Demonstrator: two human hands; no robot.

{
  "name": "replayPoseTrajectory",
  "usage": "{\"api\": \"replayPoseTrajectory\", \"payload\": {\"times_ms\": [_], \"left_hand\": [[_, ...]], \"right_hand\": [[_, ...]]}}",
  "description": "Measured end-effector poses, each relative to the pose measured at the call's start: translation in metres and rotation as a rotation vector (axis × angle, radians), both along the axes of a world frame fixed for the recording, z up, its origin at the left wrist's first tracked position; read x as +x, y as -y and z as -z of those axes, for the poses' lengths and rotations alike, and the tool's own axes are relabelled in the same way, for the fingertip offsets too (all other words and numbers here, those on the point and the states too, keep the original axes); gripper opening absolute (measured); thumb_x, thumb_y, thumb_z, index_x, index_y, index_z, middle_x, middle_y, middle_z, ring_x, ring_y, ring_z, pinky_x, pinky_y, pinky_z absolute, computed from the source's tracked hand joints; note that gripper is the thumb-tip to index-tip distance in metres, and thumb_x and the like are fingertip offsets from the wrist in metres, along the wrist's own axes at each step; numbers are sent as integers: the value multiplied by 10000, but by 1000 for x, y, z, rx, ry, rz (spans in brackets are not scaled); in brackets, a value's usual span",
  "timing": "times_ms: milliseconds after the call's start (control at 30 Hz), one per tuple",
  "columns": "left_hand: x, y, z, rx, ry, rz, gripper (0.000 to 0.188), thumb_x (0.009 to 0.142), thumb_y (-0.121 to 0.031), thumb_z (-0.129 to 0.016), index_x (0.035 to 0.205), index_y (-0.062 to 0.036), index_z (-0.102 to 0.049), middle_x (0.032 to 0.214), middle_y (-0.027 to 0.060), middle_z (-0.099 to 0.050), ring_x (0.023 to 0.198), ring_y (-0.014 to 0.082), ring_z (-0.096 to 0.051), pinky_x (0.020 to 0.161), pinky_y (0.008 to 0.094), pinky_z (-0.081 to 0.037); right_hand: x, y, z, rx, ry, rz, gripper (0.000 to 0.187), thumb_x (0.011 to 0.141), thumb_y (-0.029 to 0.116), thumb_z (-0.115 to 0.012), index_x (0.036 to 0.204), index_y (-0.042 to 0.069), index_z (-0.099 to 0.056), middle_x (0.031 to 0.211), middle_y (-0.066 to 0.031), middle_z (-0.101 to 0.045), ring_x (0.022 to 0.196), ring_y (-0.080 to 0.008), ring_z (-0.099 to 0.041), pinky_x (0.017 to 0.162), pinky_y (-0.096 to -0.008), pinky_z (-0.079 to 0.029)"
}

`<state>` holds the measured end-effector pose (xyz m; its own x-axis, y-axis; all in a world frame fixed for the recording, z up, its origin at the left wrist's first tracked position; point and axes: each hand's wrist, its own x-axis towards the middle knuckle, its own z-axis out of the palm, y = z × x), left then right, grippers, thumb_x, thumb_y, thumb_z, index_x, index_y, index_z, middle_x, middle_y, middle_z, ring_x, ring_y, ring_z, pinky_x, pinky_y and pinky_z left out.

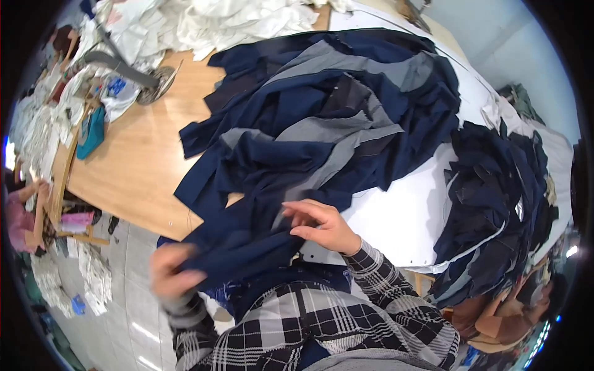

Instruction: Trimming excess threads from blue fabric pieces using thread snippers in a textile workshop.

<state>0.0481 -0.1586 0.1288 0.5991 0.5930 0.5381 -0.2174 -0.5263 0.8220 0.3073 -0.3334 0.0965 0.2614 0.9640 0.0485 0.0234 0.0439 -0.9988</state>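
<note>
Where the rim darkens at the far left of the frame, a co-worker in pink (pixel 25 216) is partly cut off, near a pink basket-like thing (pixel 75 221) whose contents are too small to make out. Above it, a teal pouch-like thing (pixel 92 133) hangs at the edge of the wooden table (pixel 136 154), its inside hidden from me. At lower left my left hand (pixel 176 271), blurred, pinches an edge of the navy cloth (pixel 266 154) between thumb and fingers. That cloth sprawls rumpled from lower centre to the upper right of centre, dark blue with grey panels and ragged, pointed edges; its folds hide how many pieces lie there. Just right of centre, my right hand (pixel 325 227) is loose, fingers spread over the cloth, gripping nothing that I can see. Further right, a dark heap (pixel 486 198) droops over the white surface (pixel 396 222), partly covering another person (pixel 510 315) at lower right.
</note>
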Motion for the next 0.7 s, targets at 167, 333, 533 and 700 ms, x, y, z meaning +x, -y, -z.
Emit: {"api": "replayPoseTrajectory", "payload": {"times_ms": [167,333,533,700], "left_hand": [[-141,-41,-16,-313,218,-122,405,701,-262,-661,966,-32,-457,922,89,-506,766,182,-493,655,327,-412],[-109,-72,12,318,-686,-823,265,821,-46,-615,1072,26,-572,947,62,-599,758,108,-521,632,213,-396],[-1,-49,18,-45,-454,-422,568,673,-1,-724,1203,-4,-520,1227,33,-488,636,48,-354,530,170,-301],[73,-35,35,-535,-176,112,1193,485,-461,-861,1417,-46,-243,1370,55,-404,523,17,-301,477,150,-265]], "right_hand": [[79,37,36,-50,1095,533,777,584,277,-803,1268,75,-495,1321,-142,-417,1223,-348,-373,1010,-428,-273],[141,15,20,-383,1445,532,886,543,98,-781,1339,231,-416,1460,-107,-225,1299,-371,-246,954,-584,-271],[166,-2,3,59,1548,169,137,642,86,-572,759,90,-499,782,-72,-499,803,-248,-505,665,-364,-382],[63,27,-150,770,1467,-143,196,528,155,-532,627,101,-372,654,-39,-348,631,-198,-455,544,-302,-411]]}}
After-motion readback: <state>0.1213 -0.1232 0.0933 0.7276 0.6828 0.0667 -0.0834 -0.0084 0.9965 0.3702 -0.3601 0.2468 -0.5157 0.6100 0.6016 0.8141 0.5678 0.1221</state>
